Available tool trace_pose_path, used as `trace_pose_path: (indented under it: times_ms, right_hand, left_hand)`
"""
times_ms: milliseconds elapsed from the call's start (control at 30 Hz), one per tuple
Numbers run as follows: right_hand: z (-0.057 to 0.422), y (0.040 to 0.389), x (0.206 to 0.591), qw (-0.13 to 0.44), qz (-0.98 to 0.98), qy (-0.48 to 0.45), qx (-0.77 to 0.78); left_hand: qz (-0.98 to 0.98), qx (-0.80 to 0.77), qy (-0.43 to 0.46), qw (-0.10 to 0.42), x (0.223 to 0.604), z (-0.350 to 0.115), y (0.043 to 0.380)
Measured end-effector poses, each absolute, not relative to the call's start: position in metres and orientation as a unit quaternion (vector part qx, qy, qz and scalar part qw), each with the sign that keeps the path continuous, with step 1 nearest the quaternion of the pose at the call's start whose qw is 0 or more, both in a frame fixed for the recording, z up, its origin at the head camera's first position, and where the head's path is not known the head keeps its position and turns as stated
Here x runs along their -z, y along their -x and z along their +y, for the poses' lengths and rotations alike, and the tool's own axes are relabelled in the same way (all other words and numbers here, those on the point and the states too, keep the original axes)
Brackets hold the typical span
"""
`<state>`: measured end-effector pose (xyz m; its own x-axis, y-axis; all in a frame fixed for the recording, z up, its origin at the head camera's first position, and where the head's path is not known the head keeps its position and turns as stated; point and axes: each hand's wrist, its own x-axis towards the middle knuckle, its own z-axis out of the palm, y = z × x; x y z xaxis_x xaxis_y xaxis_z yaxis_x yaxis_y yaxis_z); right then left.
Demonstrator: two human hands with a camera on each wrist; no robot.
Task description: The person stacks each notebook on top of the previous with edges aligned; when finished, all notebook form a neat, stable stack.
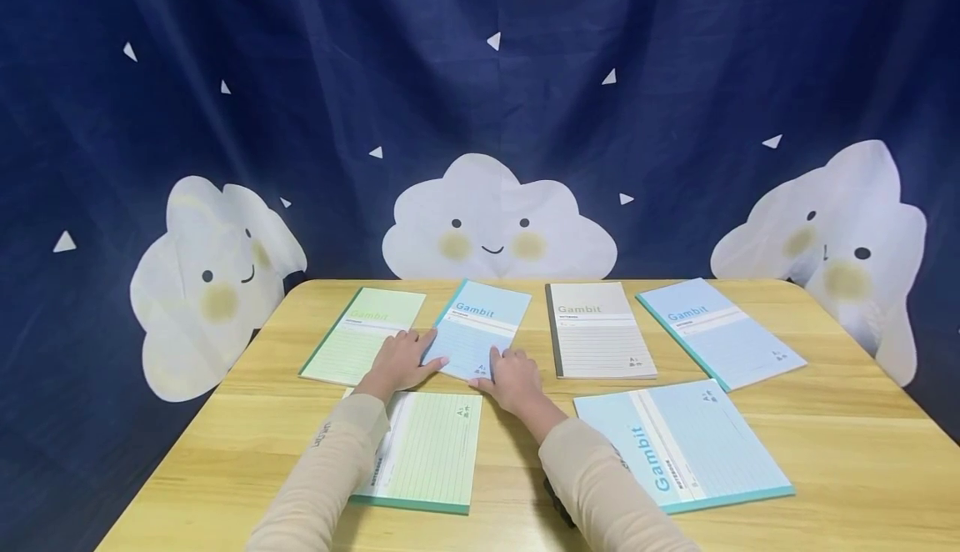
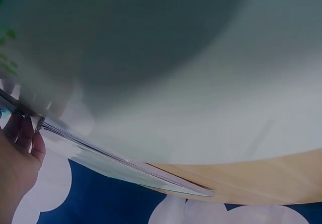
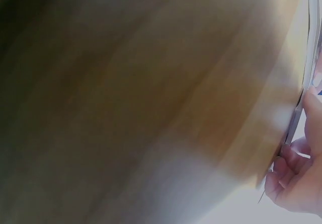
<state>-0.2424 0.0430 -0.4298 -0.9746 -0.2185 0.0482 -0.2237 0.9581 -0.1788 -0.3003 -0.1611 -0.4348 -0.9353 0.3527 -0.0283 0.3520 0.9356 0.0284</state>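
Observation:
In the head view a light blue notebook (image 1: 483,327) lies at an angle on the table, between both hands. My left hand (image 1: 401,362) holds its lower left corner, index finger along the left edge and thumb at the corner. That hand also partly covers a light green notebook (image 1: 382,310) beside it. At the lower right corner my right hand (image 1: 516,381) grips the same blue notebook, thumb by its bottom edge and fingers bent. Fingers of the left hand (image 2: 22,153) and the right hand (image 3: 297,168) meet notebook edges in the wrist views; their undersides are hidden.
A beige notebook (image 1: 600,335) and a pale blue notebook (image 1: 723,331) continue the back row. Nearer, a turned green notebook (image 1: 431,452) lies partly under the left sleeve, and a larger-looking blue notebook (image 1: 720,452) sits right of the right forearm. A dark curtain (image 1: 450,77) hangs behind the wooden table (image 1: 847,435).

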Motion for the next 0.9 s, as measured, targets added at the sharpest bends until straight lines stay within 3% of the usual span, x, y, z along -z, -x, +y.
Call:
trace_pose_path:
  times_ms: [400,633,900]
  right_hand:
    - [0.048,0.244,0.432,0.008,-0.98,-0.14,-0.144]
    - [0.061,0.243,0.431,0.027,-0.968,-0.159,-0.194]
    - [0.07,0.243,0.43,-0.002,-0.95,-0.144,-0.277]
  left_hand:
    - [0.98,-0.081,-0.183,-0.014,0.426,-0.164,0.289]
    - [0.957,-0.248,-0.149,-0.015,0.423,-0.161,0.285]
    - [0.876,-0.466,-0.104,0.064,0.418,-0.162,0.281]
